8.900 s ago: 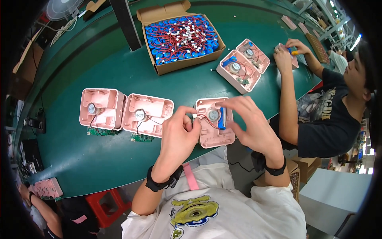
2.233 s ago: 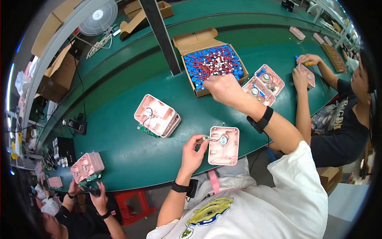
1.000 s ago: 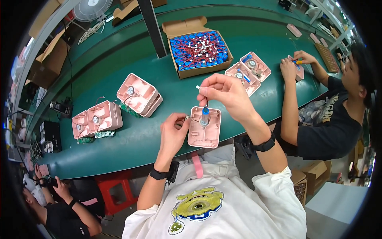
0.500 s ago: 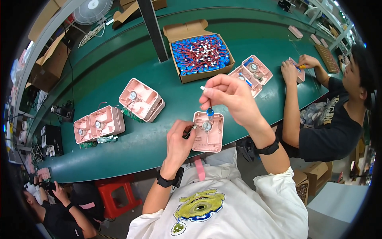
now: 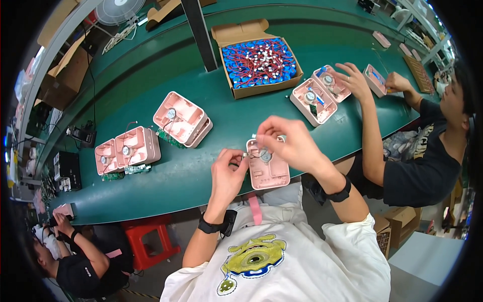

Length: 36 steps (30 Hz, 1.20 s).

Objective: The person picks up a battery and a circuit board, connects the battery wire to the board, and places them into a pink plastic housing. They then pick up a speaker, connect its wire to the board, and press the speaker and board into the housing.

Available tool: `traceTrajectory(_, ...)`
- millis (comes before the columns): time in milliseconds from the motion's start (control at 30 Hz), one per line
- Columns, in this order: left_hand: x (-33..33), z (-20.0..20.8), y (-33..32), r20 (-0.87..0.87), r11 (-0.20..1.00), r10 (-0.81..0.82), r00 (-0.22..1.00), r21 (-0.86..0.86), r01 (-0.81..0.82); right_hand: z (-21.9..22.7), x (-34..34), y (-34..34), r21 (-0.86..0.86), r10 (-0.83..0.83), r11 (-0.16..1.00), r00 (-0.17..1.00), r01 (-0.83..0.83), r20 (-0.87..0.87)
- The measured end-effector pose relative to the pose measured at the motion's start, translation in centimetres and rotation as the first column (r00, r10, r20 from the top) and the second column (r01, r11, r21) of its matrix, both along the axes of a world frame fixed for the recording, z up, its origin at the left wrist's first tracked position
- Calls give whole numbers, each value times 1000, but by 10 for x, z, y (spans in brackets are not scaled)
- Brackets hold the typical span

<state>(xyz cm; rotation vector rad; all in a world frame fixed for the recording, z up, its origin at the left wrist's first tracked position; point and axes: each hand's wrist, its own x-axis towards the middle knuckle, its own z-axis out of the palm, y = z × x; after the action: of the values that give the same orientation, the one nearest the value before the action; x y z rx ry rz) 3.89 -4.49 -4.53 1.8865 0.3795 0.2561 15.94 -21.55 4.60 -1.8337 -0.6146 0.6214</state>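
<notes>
A pink plastic housing (image 5: 271, 173) with a round silver part inside lies at the near edge of the green bench (image 5: 166, 183). My left hand (image 5: 226, 173) pinches the housing's upper left corner with thumb and fingertips. My right hand (image 5: 289, 143) hovers over the housing's top end, fingers closed around a small part whose white end (image 5: 254, 135) sticks out to the left. The rest of that part is hidden by my fingers.
A cardboard box (image 5: 261, 89) of blue cells with red wires stands behind. More pink housings lie at the left (image 5: 128, 148), centre-left (image 5: 181, 118) and right (image 5: 314, 98). A co-worker's hand (image 5: 352, 78) reaches in from the right. A black post (image 5: 198, 30) rises at the back. Another person (image 5: 75, 251) sits lower left.
My right hand reached to the box, came back with a blue cell and lowered it onto the housing; the cell is now hidden under my fingers. My left hand stayed at the housing's edge.
</notes>
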Motion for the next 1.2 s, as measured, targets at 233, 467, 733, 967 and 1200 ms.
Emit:
traceTrajectory(233,-1,-8,-8,127,997,64,990,-50,-58,-56,-31,12,-70,-6,996,825,55,566)
traceTrajectory(467,-1,-4,-14,199,994,42,979,95,-61,-66,-31,11,-99,6,994,886,45,463)
traceTrajectory(733,-1,-5,-17,292,956,-30,956,287,-58,-68,-37,13,-117,-9,991,906,65,424)
traceTrajectory(967,-1,1,-16,271,948,-65,960,316,-25,-73,-39,13,-89,-33,993,906,78,421)
traceTrajectory(1200,1,32,5,-112,999,-30,993,-17,29,-42,-93,-8,-285,-18,933,820,220,572)
